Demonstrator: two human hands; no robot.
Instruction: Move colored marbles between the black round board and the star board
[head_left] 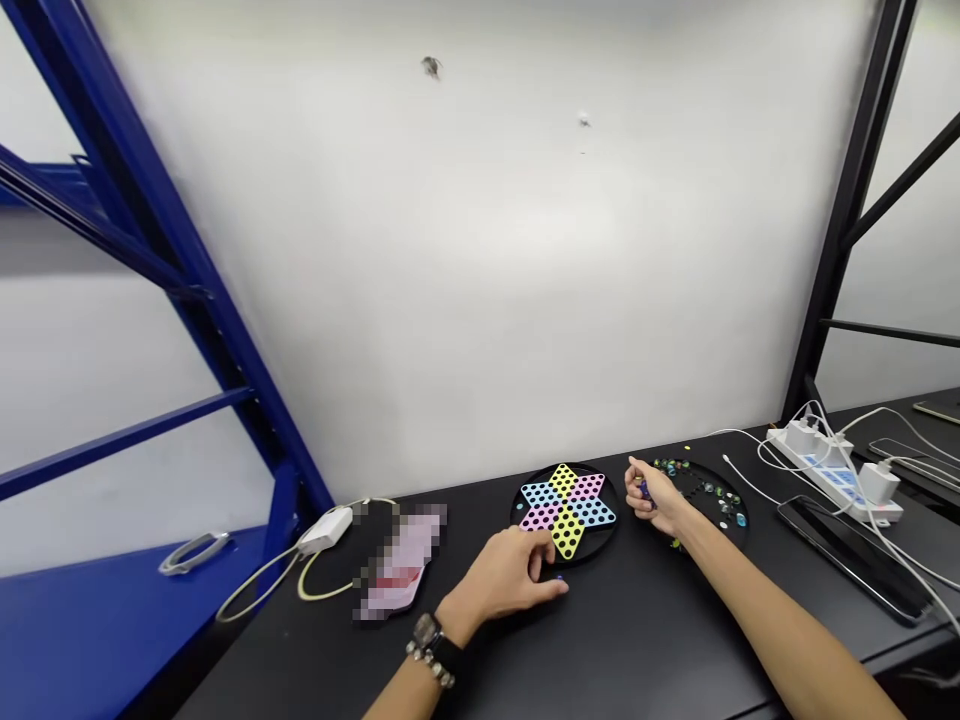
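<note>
A round black board [564,511] with a star of yellow, pink and blue sections full of holes lies on the black table. My left hand [504,578] is at its lower left edge, thumb and fingers apart, with a small blue marble [560,579] by the thumb tip. To the right of the board, my right hand [651,497] is curled round dark blue marbles [643,489] that show between the fingers. Beside and partly behind that hand sits a round black tray [739,484] with several coloured glass marbles. My right wrist and forearm hide part of the tray.
A phone in a pink case [405,562] and a white adapter [325,530] with a pale cable lie left. At right are a white power strip [836,475] with chargers and cables, and a black phone [851,558]. A blue metal frame [217,300] stands left; a white wall is behind.
</note>
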